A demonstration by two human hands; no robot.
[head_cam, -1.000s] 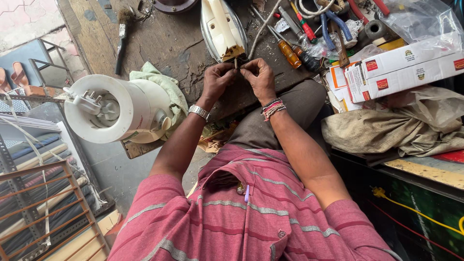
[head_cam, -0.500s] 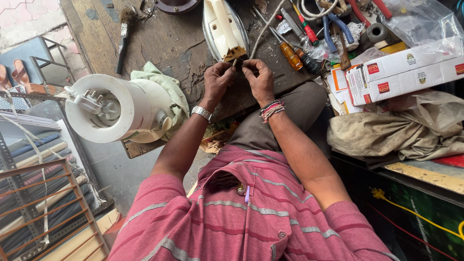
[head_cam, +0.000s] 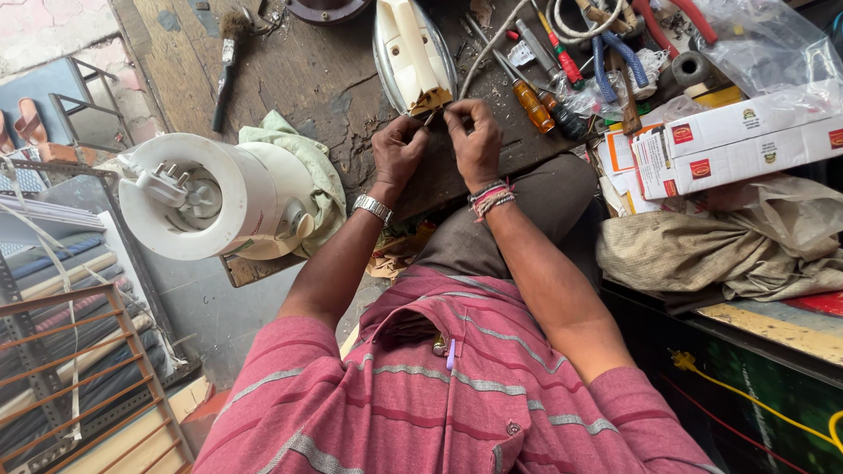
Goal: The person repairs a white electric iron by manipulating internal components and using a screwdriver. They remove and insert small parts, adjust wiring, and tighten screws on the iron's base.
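Iron (head_cam: pixel 411 53), upturned on the table (head_cam: pixel 299 70), heel toward you.
Your left hand (head_cam: pixel 397 149) and right hand (head_cam: pixel 474 140) pinch its thin wire ends. Body likely heavy, rigid; wires limp, fragile: grip the handle.

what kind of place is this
Most likely a small appliance repair stall. A clothes iron lies on a worn wooden bench, with both hands working at its rear end; screwdrivers lie scattered beside it, and a white mixer base lies on its side.

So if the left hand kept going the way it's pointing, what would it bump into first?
Probably the iron: the left hand points up the bench at its near end, almost touching it, beside the right hand. Depth is hard to judge.
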